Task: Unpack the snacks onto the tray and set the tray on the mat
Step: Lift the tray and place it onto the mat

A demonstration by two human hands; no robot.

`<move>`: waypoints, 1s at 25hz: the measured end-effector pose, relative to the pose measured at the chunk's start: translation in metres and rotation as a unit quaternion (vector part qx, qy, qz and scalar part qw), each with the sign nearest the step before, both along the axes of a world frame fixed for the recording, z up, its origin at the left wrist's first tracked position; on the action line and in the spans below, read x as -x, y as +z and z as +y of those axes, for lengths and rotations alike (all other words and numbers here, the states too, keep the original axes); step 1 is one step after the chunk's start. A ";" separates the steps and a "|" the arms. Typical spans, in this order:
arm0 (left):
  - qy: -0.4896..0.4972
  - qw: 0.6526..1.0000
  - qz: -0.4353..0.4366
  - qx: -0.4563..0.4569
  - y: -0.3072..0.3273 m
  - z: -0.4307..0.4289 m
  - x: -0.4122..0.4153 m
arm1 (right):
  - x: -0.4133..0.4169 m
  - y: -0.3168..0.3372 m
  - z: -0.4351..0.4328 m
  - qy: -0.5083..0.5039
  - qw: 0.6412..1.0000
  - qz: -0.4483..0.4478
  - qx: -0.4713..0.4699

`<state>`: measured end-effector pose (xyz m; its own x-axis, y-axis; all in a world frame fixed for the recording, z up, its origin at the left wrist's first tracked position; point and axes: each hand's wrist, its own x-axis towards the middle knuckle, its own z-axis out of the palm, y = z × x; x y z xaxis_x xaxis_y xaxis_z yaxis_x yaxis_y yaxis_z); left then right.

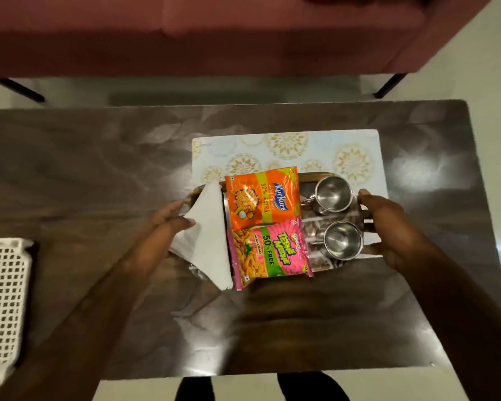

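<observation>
A dark tray (321,175) is held over the table, its far part above the pale patterned mat (287,149). On it lie an orange Kurkure packet (262,198), a pink snack packet (268,251), a white folded napkin (206,235) and two steel cups (333,195) (343,240). My left hand (168,224) grips the tray's left end, with the thumb pressing on the napkin. My right hand (385,224) grips the tray's right end beside the cups.
A white perforated plastic basket (3,296) stands at the table's left edge. The glossy dark table (99,175) reflects light. Beyond it stands a maroon sofa (214,33) with black legs. The pale floor shows around the table.
</observation>
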<state>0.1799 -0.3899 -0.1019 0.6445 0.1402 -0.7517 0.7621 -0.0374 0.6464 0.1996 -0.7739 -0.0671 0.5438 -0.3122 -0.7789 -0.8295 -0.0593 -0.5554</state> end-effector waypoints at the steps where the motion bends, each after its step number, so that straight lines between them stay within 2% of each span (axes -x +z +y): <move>1: -0.007 1.000 -0.002 -0.006 -0.002 -0.015 -0.015 | -0.005 -0.003 -0.012 -0.013 1.000 -0.006 -0.002; 8: -0.012 0.998 -0.013 -0.066 -0.014 -0.072 -0.090 | -0.050 -0.032 -0.057 -0.042 0.999 -0.010 -0.014; 14: -0.012 0.995 0.006 -0.099 -0.034 -0.079 -0.089 | -0.063 -0.054 -0.059 -0.034 0.999 0.007 -0.003; 20: -0.064 0.990 -0.037 -0.117 -0.043 -0.081 -0.089 | -0.056 -0.075 -0.061 -0.030 1.000 -0.007 0.004; 25: -0.111 0.970 -0.045 -0.210 -0.050 -0.079 -0.091 | -0.049 -0.078 -0.061 -0.013 0.999 -0.041 -0.001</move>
<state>0.2711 -0.4694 -0.1521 0.7536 0.2728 -0.5980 0.6470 -0.4686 0.6015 0.2490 -0.8352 -0.1451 0.5970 -0.3259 -0.7330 -0.7827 -0.0364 -0.6213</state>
